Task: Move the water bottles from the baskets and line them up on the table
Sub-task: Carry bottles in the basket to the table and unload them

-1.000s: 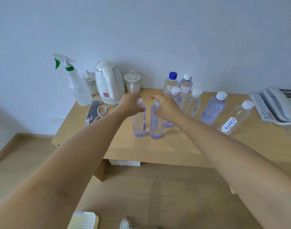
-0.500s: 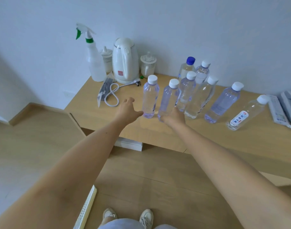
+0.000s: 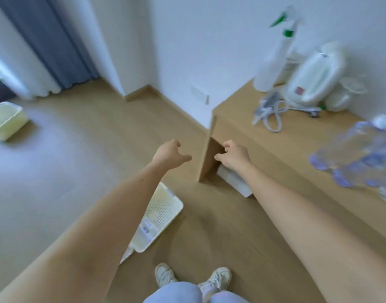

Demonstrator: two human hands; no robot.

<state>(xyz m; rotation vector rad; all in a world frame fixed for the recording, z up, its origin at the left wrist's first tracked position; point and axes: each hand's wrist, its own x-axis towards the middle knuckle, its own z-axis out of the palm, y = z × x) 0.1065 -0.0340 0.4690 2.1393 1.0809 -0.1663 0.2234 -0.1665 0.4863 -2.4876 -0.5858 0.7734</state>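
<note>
Both bare forearms reach forward, roughly parallel. The left hand (image 3: 169, 154) is empty, fingers loosely curled, thumb pointing toward the right. The right hand (image 3: 233, 155) is likewise empty, fingers curled, thumb angled toward the left.

— Where do things lie, taken from the two empty hands?
— The left hand (image 3: 169, 154) hangs over the floor and the right hand (image 3: 234, 156) over the corner of the pale wooden table (image 3: 275, 154). A white perforated plastic basket (image 3: 159, 217) lies on the floor below the left forearm.
— And farther off?
— The blurred clear plastic water bottles (image 3: 358, 156) stand on the table right of the right hand; the white electric kettle (image 3: 314, 77) sits beyond them by the wall. A pale yellow plastic basket (image 3: 6, 119) lies on the floor far left of the left hand.
</note>
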